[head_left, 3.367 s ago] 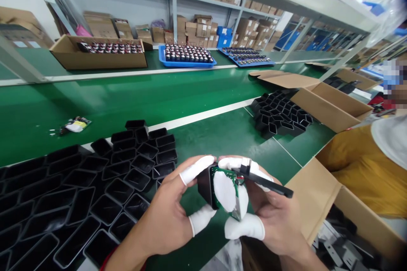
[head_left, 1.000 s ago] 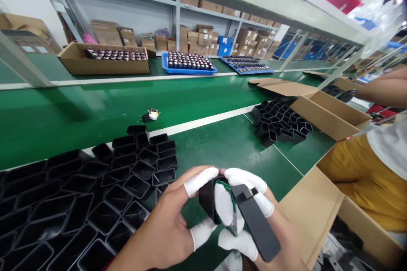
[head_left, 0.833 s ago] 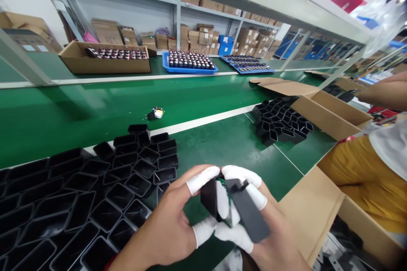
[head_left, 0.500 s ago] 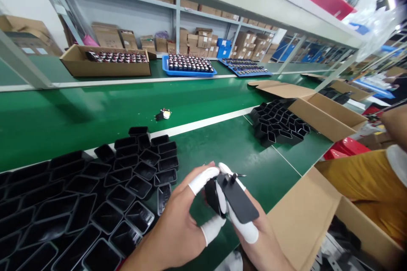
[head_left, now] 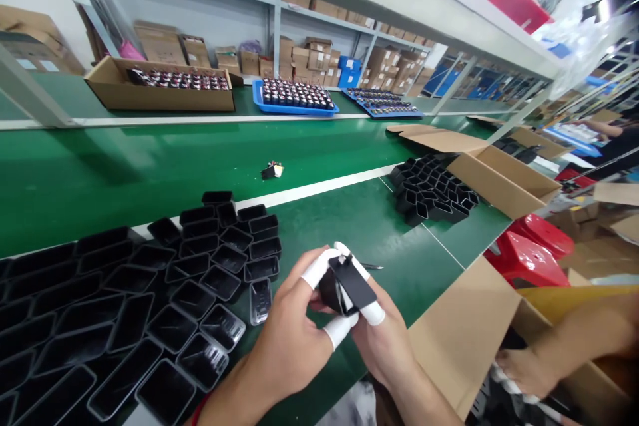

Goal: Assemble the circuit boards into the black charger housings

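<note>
My left hand (head_left: 292,339) grips a black case (head_left: 330,291), right hand (head_left: 387,346) its flat lid (head_left: 353,279).
Glossy shells (head_left: 150,293) crowd nine o'clock; cardboard box (head_left: 464,339) edge at three.

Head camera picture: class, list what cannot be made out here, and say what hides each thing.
1. Head view, inside of the black casing in the left hand: covered by the black cover that the right hand holds against it, and by fingertips.
2. Head view, small part on the green belt: too small to identify.
3. Head view, contents of the cardboard box: hidden by its wall, another person's arm and the picture's edge.
</note>
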A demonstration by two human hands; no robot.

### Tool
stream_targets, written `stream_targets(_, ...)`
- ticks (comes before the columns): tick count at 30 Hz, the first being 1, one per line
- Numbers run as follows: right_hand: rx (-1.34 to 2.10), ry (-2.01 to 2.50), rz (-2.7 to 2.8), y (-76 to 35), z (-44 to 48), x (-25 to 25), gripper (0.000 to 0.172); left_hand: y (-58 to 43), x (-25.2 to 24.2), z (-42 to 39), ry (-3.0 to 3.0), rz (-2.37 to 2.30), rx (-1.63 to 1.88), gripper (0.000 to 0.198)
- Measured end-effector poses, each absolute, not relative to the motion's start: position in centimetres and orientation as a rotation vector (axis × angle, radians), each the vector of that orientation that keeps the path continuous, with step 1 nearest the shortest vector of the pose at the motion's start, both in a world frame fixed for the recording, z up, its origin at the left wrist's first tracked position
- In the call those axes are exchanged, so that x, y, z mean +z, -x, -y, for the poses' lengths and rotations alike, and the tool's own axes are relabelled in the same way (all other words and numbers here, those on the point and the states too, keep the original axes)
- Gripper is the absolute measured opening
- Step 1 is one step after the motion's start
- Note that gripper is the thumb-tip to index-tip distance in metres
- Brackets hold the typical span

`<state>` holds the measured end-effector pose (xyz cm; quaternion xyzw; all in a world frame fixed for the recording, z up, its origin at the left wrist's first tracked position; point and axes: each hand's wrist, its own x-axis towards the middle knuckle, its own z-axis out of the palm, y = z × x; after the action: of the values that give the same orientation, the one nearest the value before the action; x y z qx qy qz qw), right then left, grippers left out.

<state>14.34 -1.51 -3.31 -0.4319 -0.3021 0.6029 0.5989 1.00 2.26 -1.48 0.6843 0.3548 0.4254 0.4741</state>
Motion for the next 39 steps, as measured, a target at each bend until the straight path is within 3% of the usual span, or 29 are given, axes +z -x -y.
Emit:
stream_targets(14,1.324,1.067,0.664,-14.0,1.5,-3.4,0.032,-1.7,-1.9,-1.6,-1.877,-0.938,1.007,0.056)
stream_targets(19,1.314,1.155,0.661,-15.9,2.0,-4.3,0.047,-2.5,-1.4,-1.4,-1.826,-1.038,0.967,0.052)
stream_targets(26,0.767,1.438,1.269,-19.3,4.2,-5.3,0.053,-5.7,-3.2,-1.1,-1.914,-1.088,0.933,0.058)
stream_targets(29,0.487,1.757,1.232,-21.9,3.4,-5.2,0.048,-6.3,-3.5,-0.9,-2.047,-1.024,0.767,0.070)
stream_targets(32,0.154,2.224,1.044,-28.2,1.5,-5.3,0.062,-4.6,-3.5,-1.3,-2.251,-1.090,0.603,0.059)
stream_targets(35,-0.012,2.455,0.883,-35.6,-1.3,-5.9,0.051,-1.8,-3.9,-2.1,-2.499,-1.326,0.440,0.036)
stream_targets(39,-0.030,2.636,0.841,-41.5,-4.1,-6.7,0.027,1.0,-4.9,-2.5,-2.629,-1.454,0.245,0.035)
